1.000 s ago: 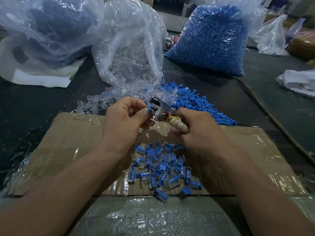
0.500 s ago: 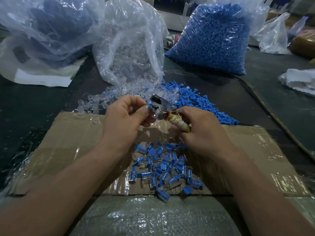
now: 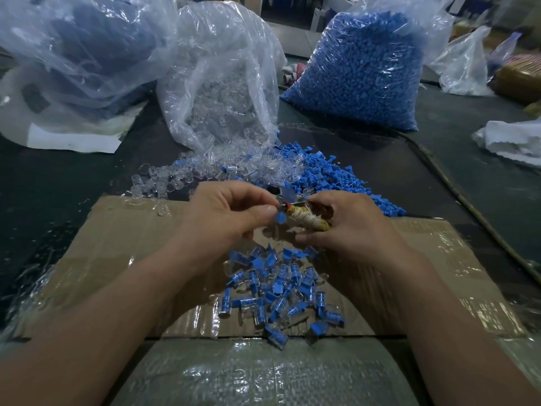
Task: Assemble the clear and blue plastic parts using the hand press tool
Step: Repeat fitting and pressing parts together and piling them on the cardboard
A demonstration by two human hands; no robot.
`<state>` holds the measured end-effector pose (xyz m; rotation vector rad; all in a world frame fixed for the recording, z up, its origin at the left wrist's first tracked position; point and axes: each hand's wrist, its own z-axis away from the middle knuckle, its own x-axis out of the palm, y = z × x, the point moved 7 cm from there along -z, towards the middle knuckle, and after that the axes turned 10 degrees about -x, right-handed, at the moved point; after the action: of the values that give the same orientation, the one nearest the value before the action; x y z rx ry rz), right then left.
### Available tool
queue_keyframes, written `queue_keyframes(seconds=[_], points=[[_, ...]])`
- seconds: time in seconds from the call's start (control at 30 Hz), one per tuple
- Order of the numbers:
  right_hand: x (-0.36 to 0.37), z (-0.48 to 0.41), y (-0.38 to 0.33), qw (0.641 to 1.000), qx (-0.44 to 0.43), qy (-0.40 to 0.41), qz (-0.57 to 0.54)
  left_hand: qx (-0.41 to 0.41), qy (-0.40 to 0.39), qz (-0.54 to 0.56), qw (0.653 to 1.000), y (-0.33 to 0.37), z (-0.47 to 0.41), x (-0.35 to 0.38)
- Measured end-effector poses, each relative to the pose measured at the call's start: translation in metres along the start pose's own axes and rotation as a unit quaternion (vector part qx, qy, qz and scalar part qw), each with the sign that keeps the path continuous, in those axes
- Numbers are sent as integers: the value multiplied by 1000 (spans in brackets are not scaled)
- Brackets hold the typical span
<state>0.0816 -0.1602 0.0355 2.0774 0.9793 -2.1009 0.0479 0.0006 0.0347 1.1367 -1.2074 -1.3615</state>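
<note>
My right hand (image 3: 348,227) grips the hand press tool (image 3: 304,219) by its cloth-wrapped handle; the metal head (image 3: 285,196) points left. My left hand (image 3: 225,218) pinches a small blue and clear part (image 3: 280,218) at the tool's head, between thumb and forefinger. Below both hands a pile of assembled blue-and-clear parts (image 3: 281,291) lies on the cardboard sheet (image 3: 123,244). Loose clear parts (image 3: 210,171) and loose blue parts (image 3: 333,174) are heaped just beyond the hands.
An open bag of clear parts (image 3: 222,92) and a full bag of blue parts (image 3: 360,74) stand behind the heaps. A large crumpled plastic bag (image 3: 76,54) fills the far left. White wrapping (image 3: 512,142) lies at the right edge. Bubble wrap (image 3: 263,373) covers the near surface.
Both hands have dropped slightly toward me, and the tool has tilted flatter. The blue part now shows below my left thumb at the tool's head.
</note>
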Motion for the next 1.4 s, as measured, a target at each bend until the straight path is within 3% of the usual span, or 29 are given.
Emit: queue_keyframes(seconds=[0.27,0.33,0.43,0.53,0.7,0.83,0.97,1.17,1.4], points=[[5,1,3,1000,16,-25,7,12,-116,-129,985,1,10,22],[5,1,2,999,16,-36,9,17,-66,-109,992,1,7,14],[7,2,2,998,12,-58,12,-1,97,-65,993,-7,-5,-14],[8,1,1,997,3,-72,26,28,197,-158,967,-7,-12,-32],[9,3,-1,996,-8,-85,6,87,177,-384,902,-5,-20,-23],[7,3,-3,997,-7,-74,-8,97,233,-402,880,1,-18,-33],[6,3,-2,998,-13,-64,-16,41,236,-446,862,-6,-23,-37],[-7,0,4,999,-6,28,-40,-4,162,-506,847,-20,-31,-28],[-29,3,28,983,52,172,-45,40,201,-473,857,-10,-27,-30]])
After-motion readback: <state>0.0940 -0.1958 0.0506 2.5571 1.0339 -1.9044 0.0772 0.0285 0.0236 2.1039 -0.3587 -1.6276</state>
